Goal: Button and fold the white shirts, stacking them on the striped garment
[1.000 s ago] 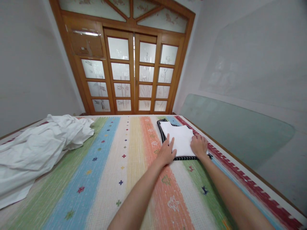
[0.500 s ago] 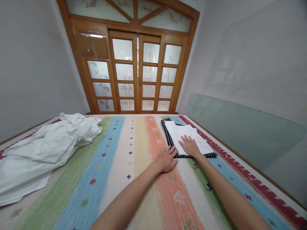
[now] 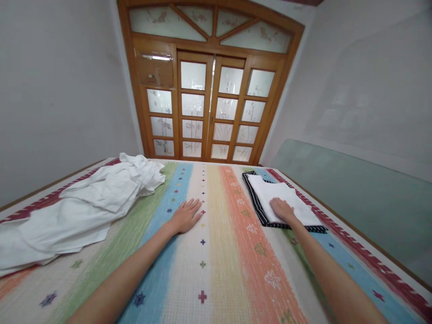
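Observation:
My left hand [image 3: 186, 217], palm down with its fingers stretched out, is over the striped bedspread [image 3: 222, 270], between the two lots of cloth. Whether it touches the bedspread I cannot tell. On the right, my right hand [image 3: 282, 209] rests on a folded white garment [image 3: 300, 202] with its fingers curled in; their tips are hidden. Under the white garment lies a folded black cloth with white stripes [image 3: 255, 202], showing along the left and front edges. A crumpled heap of white cloth [image 3: 101, 193] is spread out at the left side, apart from my left hand.
A pale green headboard-like panel [image 3: 354, 180] stands along the right side by the wall. Beyond the far edge of the bed are wooden doors [image 3: 209, 108] with glass panes. A grey wall [image 3: 60, 90] rises on the left.
My left hand has moved left, away from the folded stack. My right hand stays on the folded white garment, its fingers now curled instead of spread. The view has turned slightly left.

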Available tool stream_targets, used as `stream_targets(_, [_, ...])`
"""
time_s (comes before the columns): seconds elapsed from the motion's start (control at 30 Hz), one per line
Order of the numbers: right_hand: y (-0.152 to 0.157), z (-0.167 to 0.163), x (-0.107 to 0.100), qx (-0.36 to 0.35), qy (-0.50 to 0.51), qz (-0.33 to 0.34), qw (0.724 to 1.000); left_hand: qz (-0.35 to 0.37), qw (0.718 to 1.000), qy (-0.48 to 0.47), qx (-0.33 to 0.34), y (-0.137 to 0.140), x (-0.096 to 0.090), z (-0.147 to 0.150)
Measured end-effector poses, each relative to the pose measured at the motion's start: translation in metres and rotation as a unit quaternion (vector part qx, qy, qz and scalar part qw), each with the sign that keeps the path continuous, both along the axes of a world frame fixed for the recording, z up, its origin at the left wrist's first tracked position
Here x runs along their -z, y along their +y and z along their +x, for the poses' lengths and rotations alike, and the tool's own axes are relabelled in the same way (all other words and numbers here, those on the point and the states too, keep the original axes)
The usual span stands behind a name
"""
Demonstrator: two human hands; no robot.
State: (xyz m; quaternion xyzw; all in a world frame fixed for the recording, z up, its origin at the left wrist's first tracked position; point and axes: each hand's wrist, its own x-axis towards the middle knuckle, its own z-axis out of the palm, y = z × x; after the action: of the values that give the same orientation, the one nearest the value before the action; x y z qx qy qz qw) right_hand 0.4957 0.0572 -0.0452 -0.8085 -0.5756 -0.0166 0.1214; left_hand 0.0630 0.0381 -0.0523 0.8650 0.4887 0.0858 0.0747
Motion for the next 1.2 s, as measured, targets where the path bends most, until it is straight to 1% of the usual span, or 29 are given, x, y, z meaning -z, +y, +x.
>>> stream_targets(0.07, [0.002,-0.027,-0.007,0.007,0.032,0.015,0.999,0.003,1.000,-0.004,-0.003,-0.011,-0.001,-0.017])
stream_targets(0.1, [0.001,-0.043,-0.009,-0.015,0.034,0.035,0.999,0.003,1.000,-0.006,-0.008,-0.016,-0.002,-0.023])
stream_targets(0.17, [-0.002,-0.080,-0.007,-0.079,0.025,0.074,0.994,0.009,1.000,-0.014,-0.020,-0.024,-0.003,-0.032])
stream_targets(0.23, [-0.007,-0.118,0.001,-0.176,0.013,0.102,0.979,0.025,0.999,-0.027,-0.030,-0.029,-0.002,-0.035])
stream_targets(0.3, [-0.012,-0.151,0.012,-0.266,0.027,0.104,0.958,0.045,0.997,-0.042,-0.035,-0.031,-0.001,-0.036])
stream_targets(0.33, [-0.015,-0.166,0.018,-0.297,0.044,0.099,0.949,0.056,0.996,-0.051,-0.038,-0.032,0.000,-0.036])
stream_targets(0.4, [-0.020,-0.189,0.026,-0.342,0.066,0.081,0.934,0.076,0.994,-0.069,-0.044,-0.032,0.002,-0.036])
stream_targets(0.47, [-0.025,-0.203,0.028,-0.366,0.070,0.060,0.926,0.094,0.990,-0.086,-0.058,-0.032,0.004,-0.036])
stream_targets(0.6, [-0.034,-0.213,0.023,-0.380,0.047,0.039,0.923,0.124,0.982,-0.104,-0.097,-0.028,0.001,-0.041])
stream_targets(0.7, [-0.037,-0.213,0.020,-0.375,0.035,0.040,0.925,0.176,0.968,-0.106,-0.146,-0.020,-0.011,-0.053])
stream_targets(0.8, [-0.038,-0.213,0.020,-0.374,0.030,0.040,0.926,0.258,0.934,-0.109,-0.224,-0.011,-0.029,-0.077])
stream_targets(0.83, [-0.038,-0.213,0.020,-0.375,0.030,0.040,0.926,0.290,0.918,-0.109,-0.247,-0.009,-0.034,-0.088])
stream_targets(0.9, [-0.038,-0.213,0.020,-0.376,0.028,0.037,0.926,0.351,0.879,-0.108,-0.304,-0.007,-0.039,-0.112])
stream_targets(0.97, [-0.038,-0.213,0.019,-0.374,0.027,0.033,0.926,0.379,0.846,-0.102,-0.362,-0.008,-0.037,-0.137])
stream_targets(1.0, [-0.039,-0.213,0.019,-0.374,0.027,0.031,0.926,0.377,0.835,-0.101,-0.387,-0.009,-0.033,-0.148])
stream_targets(1.1, [-0.039,-0.213,0.018,-0.375,0.031,0.030,0.926,0.345,0.830,-0.102,-0.428,-0.012,-0.022,-0.170])
stream_targets(1.2, [-0.039,-0.213,0.019,-0.378,0.029,0.036,0.925,0.343,0.819,-0.110,-0.447,-0.013,-0.017,-0.174])
